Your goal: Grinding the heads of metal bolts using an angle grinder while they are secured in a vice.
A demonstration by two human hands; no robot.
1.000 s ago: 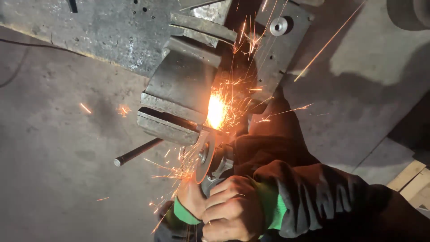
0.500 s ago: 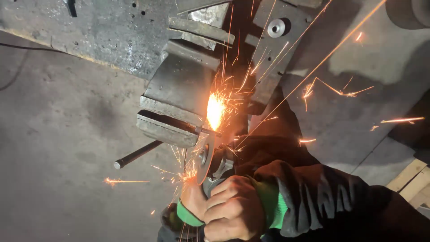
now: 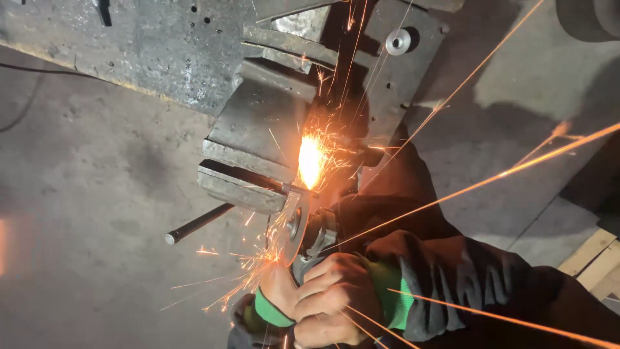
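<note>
change: spark spray wider than a moment ago, long streaks now fly right of the vise [image 3: 258,148] | grinder [image 3: 303,232] disc at the vise's near jaw, still cutting | right hand [image 3: 336,300] fingers wrapped tight on grinder | left hand [image 3: 274,294] partly hidden, grip unclear

Dim scene; sparks [image 3: 310,161] glare orange (streaks blurred); deep shadows right.

A single head-worn camera looks steeply down from close above the person's own hands, its frame tilted so the grey steel bench vise [image 3: 258,152] runs diagonally. It faces the scuffed grey metal workbench top [image 3: 129,45] along the upper edge and the bare concrete floor [image 3: 84,245] below. No second view shares this scene.
</note>
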